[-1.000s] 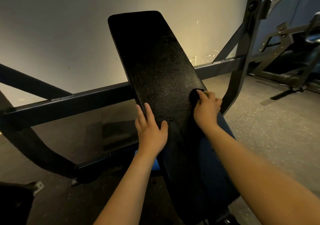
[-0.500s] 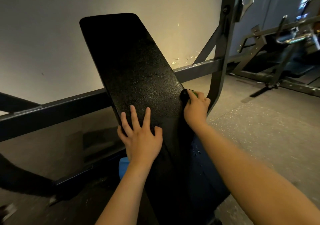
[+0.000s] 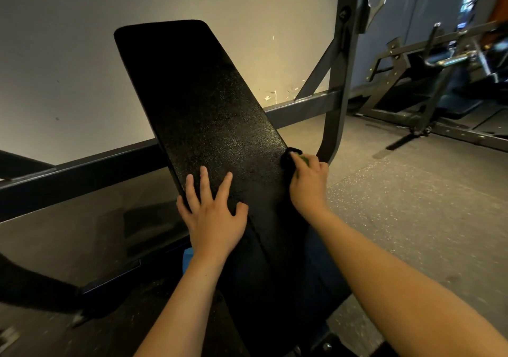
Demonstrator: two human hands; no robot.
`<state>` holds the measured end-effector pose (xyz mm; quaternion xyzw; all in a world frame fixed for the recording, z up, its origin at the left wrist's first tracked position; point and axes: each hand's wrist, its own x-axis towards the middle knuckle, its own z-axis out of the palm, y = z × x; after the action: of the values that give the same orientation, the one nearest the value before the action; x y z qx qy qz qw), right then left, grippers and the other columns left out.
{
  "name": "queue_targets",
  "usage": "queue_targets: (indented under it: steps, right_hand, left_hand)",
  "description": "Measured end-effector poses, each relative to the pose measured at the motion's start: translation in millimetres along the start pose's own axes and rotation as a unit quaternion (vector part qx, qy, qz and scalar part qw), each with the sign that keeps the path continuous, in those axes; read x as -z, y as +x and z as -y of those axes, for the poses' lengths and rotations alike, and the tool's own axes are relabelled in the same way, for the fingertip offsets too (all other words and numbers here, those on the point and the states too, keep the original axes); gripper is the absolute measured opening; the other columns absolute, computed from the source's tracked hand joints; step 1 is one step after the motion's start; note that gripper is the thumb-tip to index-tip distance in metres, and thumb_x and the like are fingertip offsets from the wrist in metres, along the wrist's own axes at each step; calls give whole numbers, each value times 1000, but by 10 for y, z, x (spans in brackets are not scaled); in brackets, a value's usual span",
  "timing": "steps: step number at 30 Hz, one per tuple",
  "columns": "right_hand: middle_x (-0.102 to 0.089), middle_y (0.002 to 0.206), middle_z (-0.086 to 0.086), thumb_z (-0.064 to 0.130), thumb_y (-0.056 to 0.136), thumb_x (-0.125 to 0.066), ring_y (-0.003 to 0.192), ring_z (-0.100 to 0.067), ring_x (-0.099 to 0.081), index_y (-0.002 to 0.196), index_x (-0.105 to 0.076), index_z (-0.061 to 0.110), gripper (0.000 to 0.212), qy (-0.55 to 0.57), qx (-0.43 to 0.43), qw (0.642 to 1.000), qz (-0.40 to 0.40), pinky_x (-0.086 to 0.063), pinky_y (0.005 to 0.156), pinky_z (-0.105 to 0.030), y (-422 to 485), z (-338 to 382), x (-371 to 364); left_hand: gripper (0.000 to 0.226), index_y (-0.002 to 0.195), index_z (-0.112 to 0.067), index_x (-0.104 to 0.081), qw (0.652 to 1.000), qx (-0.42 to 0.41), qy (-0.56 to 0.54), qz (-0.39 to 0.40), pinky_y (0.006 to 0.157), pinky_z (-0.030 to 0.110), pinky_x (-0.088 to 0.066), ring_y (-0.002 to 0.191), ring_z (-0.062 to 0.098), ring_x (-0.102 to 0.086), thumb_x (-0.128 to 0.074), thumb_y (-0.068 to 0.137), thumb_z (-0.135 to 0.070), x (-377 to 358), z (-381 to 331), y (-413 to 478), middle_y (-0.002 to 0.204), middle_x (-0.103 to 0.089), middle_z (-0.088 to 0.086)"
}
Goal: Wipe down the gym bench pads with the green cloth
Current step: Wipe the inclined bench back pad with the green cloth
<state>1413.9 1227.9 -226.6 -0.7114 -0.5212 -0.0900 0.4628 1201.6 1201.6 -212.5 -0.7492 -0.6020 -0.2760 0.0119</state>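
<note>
A long black bench pad (image 3: 203, 109) slopes up and away from me toward the wall. My left hand (image 3: 213, 216) lies flat on its lower part with the fingers spread. My right hand (image 3: 308, 183) grips a bunched cloth (image 3: 291, 157) against the pad's right edge. The cloth looks dark, with a small patch of green showing by the fingers; most of it is hidden under the hand.
A dark steel crossbar (image 3: 82, 167) runs behind the pad, and an upright post (image 3: 338, 82) stands just right of my right hand. Another gym machine (image 3: 428, 87) stands at the back right. Speckled rubber floor (image 3: 412, 205) spreads to the right.
My left hand has shifted from the pad's left edge onto its surface with fingers spread. My right hand stays with the cloth at the right edge. The view has swung a little.
</note>
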Motion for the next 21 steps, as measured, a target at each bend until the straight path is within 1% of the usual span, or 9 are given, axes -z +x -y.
queue_targets:
  steps: [3, 5, 8, 10, 12, 15, 17, 19, 21]
  right_hand:
    - [-47, 138, -12, 8, 100, -42, 117, -33, -36, 142, -52, 16, 44, 27, -155, 987, -8, -37, 103, -40, -8, -37, 14]
    - [-46, 138, -12, 8, 99, -42, 117, -33, -35, 143, -51, 17, 45, 21, -170, 985, -24, -36, 100, -39, -87, 116, -10]
    - [-48, 137, -12, 5, 94, -47, 116, -32, -37, 143, -50, 16, 50, 38, -81, 996, -22, -36, 100, -38, -285, 433, -81]
    - [-53, 132, -13, 4, 89, -49, 112, -33, -40, 141, -53, 14, 53, 47, 34, 998, 15, -40, 99, -41, -429, 639, -142]
    - [-55, 131, -12, 5, 92, -51, 110, -31, -41, 141, -53, 14, 51, 52, 123, 989, 60, -41, 99, -40, -494, 726, -155]
    - [-53, 134, -10, 8, 96, -49, 112, -31, -41, 145, -50, 15, 49, 11, 178, 980, 90, -41, 100, -40, -386, 497, -42]
    - [-50, 138, -10, 7, 97, -47, 114, -31, -40, 146, -48, 16, 50, -16, 119, 991, 63, -41, 101, -41, -339, 239, 35]
    - [-47, 140, -11, 7, 98, -46, 116, -32, -37, 146, -47, 17, 49, -2, 3, 1000, 26, -40, 103, -43, -308, 82, 90]
    - [-46, 140, -9, 8, 99, -45, 118, -32, -36, 144, -49, 18, 47, 18, -104, 994, 0, -39, 103, -41, -301, 156, 90]
  left_hand:
    - [67, 155, -46, -21, 1000, -8, 7, 1, 120, 60, 4, 152, 25, 19, -47, 93, -51, -4, -21, -11, 168, 9, 1]
    - [66, 154, -46, -22, 1000, -10, 7, -2, 120, 61, 3, 152, 25, 18, -47, 93, -50, -4, -27, -23, 168, 8, 2]
    - [65, 154, -45, -23, 1000, -13, 10, -4, 120, 62, 1, 153, 25, 14, -47, 93, -50, -6, -19, -35, 168, 6, 2]
    - [65, 154, -45, -25, 1000, -16, 12, -4, 120, 62, 0, 153, 25, 12, -48, 93, -49, -2, -3, -46, 168, 4, 2]
    - [64, 153, -44, -27, 1000, -20, 8, 0, 120, 60, -1, 153, 24, 12, -50, 93, -48, 12, 22, -62, 168, 4, 1]
    - [65, 153, -43, -27, 1000, -20, -4, 15, 121, 56, 2, 153, 21, 14, -51, 93, -48, 29, 39, -119, 168, 5, -2]
    - [65, 154, -42, -27, 999, -22, -20, 19, 121, 54, 4, 152, 21, 16, -52, 94, -48, 12, 52, -184, 168, 7, -2]
    - [65, 154, -40, -29, 999, -31, -30, 12, 121, 54, 4, 152, 22, 15, -52, 94, -47, -20, 41, -245, 168, 6, -1]
    - [64, 154, -39, -30, 999, -39, -17, 4, 121, 56, 2, 153, 25, 12, -51, 94, -47, -55, 34, -291, 168, 3, 1]
